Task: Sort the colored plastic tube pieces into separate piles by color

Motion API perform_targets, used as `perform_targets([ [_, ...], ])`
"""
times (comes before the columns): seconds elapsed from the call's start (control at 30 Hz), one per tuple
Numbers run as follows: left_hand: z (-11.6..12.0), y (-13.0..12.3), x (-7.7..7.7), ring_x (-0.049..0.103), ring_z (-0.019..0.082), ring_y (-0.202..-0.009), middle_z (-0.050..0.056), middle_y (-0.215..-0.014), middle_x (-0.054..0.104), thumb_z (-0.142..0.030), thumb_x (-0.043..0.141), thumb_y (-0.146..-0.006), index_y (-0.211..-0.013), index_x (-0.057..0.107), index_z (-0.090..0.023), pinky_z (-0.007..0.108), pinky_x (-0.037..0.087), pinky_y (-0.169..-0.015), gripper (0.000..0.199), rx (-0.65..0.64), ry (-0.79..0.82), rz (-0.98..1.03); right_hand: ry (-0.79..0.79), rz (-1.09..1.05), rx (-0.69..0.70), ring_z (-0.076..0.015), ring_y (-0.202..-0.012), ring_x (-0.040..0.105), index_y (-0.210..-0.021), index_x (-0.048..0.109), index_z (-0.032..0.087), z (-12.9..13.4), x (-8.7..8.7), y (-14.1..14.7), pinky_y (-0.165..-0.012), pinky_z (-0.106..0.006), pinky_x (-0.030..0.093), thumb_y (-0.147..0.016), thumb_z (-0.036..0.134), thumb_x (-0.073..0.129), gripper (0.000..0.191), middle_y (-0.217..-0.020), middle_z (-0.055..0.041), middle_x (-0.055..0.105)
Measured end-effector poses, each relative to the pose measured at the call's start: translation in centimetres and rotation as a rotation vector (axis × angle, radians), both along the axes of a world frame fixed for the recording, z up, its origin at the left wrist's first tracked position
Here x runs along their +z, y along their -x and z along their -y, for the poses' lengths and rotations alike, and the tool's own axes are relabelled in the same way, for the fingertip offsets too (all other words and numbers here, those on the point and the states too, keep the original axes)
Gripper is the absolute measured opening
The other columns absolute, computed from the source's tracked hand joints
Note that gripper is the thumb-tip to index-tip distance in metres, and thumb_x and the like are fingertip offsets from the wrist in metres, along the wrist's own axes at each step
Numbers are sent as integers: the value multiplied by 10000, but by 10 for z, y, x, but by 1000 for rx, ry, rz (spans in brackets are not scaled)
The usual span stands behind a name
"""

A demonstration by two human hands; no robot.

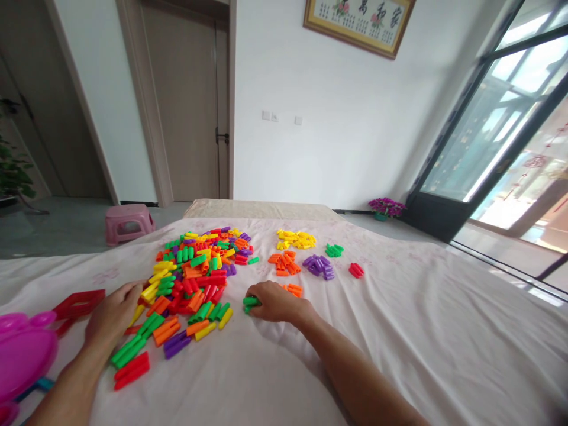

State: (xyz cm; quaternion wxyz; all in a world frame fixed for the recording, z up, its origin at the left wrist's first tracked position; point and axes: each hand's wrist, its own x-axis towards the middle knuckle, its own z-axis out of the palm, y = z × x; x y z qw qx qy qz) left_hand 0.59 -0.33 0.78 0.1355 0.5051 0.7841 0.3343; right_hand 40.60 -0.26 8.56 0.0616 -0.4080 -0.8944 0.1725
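Observation:
On a pale cloth lies a large mixed pile of plastic pieces [190, 284] in red, orange, yellow, green and purple. My left hand [116, 310] rests at the pile's left edge, beside yellow pieces; its fingertips are hard to make out. Right of the pile, my right hand [270, 300] is closed on a green piece [251, 302] low over the cloth. Beyond it are separate groups: yellow pieces [296, 239], orange pieces [284, 263], purple pieces [318, 267], green pieces [334, 250] and red pieces [355, 270]. Other orange pieces [294, 290] show just behind my right hand.
A pink plastic object [26, 355] and a red frame-like object [78, 304] lie at the left. A pink stool [129, 224] stands on the floor past the cloth's left side. Purple flowers [387, 206] are on the floor at the back right.

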Motion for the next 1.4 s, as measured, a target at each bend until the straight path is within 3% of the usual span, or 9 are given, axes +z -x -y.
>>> perform_targets([
  [0.17,3,-4,6,653,256,-1014,71,-1184,732,-468,378,-937,-1183,704,-225,289,462,-783,475,23,33,5,18,-268,-215,-151,-758,660,-1039,701,188,-29,10,-33,-645,-218,424,-827,274,661,233,-871,-15,718],
  [0.3,1,-1,1,651,268,-1044,80,-1190,730,-480,370,-938,-1195,692,-224,306,463,-817,485,4,36,-3,-164,-488,-657,-146,-682,673,-1070,678,160,-78,12,-102,-610,-216,453,-853,311,627,269,-826,-20,712],
  [0.43,-4,7,-10,649,276,-1070,77,-1217,723,-496,372,-937,-1180,691,-237,323,468,-865,477,2,6,-19,-246,-318,-1087,-153,-712,698,-1129,694,167,-114,9,-184,-622,-205,447,-860,319,610,321,-811,-45,735],
  [0.6,-7,11,-16,654,293,-1087,75,-1222,720,-534,351,-929,-1155,692,-252,350,475,-913,497,-1,6,-6,-304,-172,-1251,-249,-992,688,-1183,706,162,-135,6,-248,-719,-258,468,-818,258,605,390,-1037,-132,750],
  [0.7,-7,11,-15,655,301,-1096,69,-1204,725,-544,330,-922,-1138,697,-265,358,479,-925,509,2,11,-2,-293,-107,-1247,-273,-1049,677,-1179,721,149,-144,-1,-263,-749,-266,471,-755,149,615,437,-1096,-143,743],
  [0.87,-6,12,-15,649,309,-1106,74,-1198,723,-557,318,-916,-1140,695,-265,368,476,-939,528,10,35,-11,-256,-29,-1190,-270,-982,703,-1025,777,154,-152,-16,-270,-745,-261,468,-703,67,591,382,-1006,-128,765],
  [1.1,-5,8,-12,671,271,-1030,52,-1140,754,-485,404,-907,-1108,715,-255,310,492,-827,436,21,-29,-25,-343,-16,-1196,-253,-1133,654,-1318,651,164,-145,-12,-263,-874,-279,467,-789,103,554,541,-1265,-155,684],
  [1.23,-2,0,-4,674,253,-1007,60,-1114,760,-452,428,-910,-1109,718,-229,279,483,-787,417,17,-41,-25,-396,-74,-1052,-215,-1101,658,-1170,732,218,-142,-1,-216,-891,-272,462,-891,193,516,354,-1237,-90,704],
  [1.4,1,-3,0,659,250,-1052,75,-1163,739,-446,411,-925,-1123,719,-215,278,477,-838,433,2,-40,0,-322,-124,-544,-184,-1003,672,-1058,766,228,-126,6,-107,-852,-245,462,-915,239,557,253,-1085,-36,754],
])
